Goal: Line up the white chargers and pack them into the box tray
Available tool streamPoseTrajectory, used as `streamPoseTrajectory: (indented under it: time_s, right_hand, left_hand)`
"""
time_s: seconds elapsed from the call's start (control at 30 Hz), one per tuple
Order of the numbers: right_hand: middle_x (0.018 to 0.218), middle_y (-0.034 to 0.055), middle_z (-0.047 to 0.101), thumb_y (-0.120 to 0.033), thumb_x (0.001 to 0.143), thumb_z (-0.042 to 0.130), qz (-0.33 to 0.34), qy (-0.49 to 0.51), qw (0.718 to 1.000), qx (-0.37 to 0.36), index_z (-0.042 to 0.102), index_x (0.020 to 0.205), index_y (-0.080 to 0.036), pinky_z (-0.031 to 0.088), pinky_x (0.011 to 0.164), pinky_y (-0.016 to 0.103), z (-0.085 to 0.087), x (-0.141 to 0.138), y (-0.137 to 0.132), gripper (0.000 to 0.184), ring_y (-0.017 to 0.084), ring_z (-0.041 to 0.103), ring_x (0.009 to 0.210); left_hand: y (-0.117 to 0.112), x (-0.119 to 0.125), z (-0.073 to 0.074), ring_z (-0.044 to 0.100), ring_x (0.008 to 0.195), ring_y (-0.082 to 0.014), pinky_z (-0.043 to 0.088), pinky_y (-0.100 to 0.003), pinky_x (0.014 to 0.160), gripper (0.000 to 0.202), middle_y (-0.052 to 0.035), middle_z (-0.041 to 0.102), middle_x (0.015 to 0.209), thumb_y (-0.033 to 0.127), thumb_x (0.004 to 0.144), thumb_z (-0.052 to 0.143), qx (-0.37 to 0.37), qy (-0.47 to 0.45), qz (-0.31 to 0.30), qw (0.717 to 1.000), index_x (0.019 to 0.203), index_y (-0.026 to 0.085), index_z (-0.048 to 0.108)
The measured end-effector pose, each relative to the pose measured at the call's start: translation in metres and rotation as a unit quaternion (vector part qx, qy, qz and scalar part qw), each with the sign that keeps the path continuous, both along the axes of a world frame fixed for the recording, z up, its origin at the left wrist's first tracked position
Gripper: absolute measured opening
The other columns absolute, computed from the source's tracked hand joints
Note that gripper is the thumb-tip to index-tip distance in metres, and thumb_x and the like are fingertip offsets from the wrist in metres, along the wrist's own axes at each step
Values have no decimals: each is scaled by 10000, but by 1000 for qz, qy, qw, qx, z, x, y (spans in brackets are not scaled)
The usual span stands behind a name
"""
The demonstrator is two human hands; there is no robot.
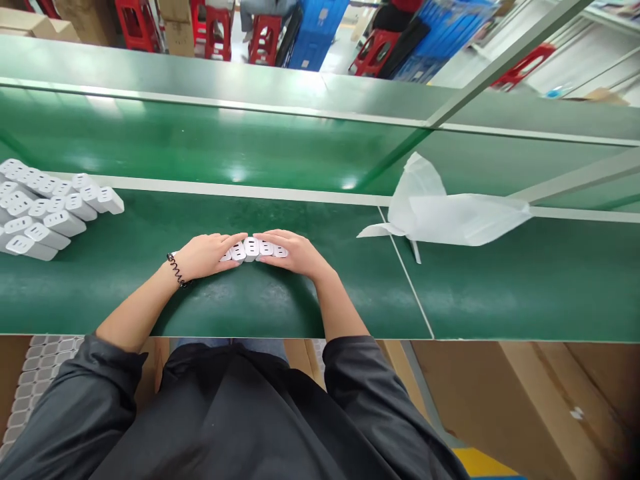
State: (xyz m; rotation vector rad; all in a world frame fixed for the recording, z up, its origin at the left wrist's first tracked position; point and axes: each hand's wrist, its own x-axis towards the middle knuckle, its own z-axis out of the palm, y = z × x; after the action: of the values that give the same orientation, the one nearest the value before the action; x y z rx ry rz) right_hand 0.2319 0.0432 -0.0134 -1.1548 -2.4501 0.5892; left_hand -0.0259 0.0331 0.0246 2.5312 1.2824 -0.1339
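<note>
Fingers (pixel 273 236) half-curled, left hand (pixel 200 256) and right hand (pixel 299 255) clasp a row of chargers (pixel 251 249) from both ends, right there on the green surface (pixel 260 307)!

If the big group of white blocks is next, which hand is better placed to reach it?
Probably the left hand: it is nearer the big group of white blocks, which lies on that side. The right hand is farther off. Both hands are around the short row, though.
</note>
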Motion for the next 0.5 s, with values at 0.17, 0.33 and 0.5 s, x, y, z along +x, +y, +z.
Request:
streamPoseTrajectory:
  time_s: [0.17, 0.33, 0.5]
  right_hand:
    - [1372, 54, 621, -457, 906, 650, 64, -24, 998, -10, 503, 1465, -312, 531, 1012, 442, 10, 3, -1, 596, 264, 603, 1217]
    - [1393, 51, 609, -487, 878, 669, 77, -31, 997, -5, 468, 1491, -322, 510, 1041, 476, 16, 2, 3, 667, 287, 588, 1236]
    - [1206, 48, 711, -495, 886, 652, 36, -60, 997, -36, 591, 1382, -306, 558, 896, 426, 9, 0, 1, 535, 277, 680, 1051]
  left_hand:
    - [-15, -42, 9, 453, 1385, -278, 383, -422, 1153, 805, -107, 456, 1526, 573, 904, 620, 11, -82, -25, 996, 1561, 249, 285]
    - [-35, -82, -10, 402, 1414, -290, 371, -438, 1173, 875, -125, 415, 1550, 610, 847, 659, 14, -116, 51, 992, 1552, 234, 302]
    - [-25, -74, -23, 616, 1090, -247, 509, -355, 935, 688, -83, 658, 1251, 595, 864, 642, 19, -125, 81, 989, 1435, 242, 494]
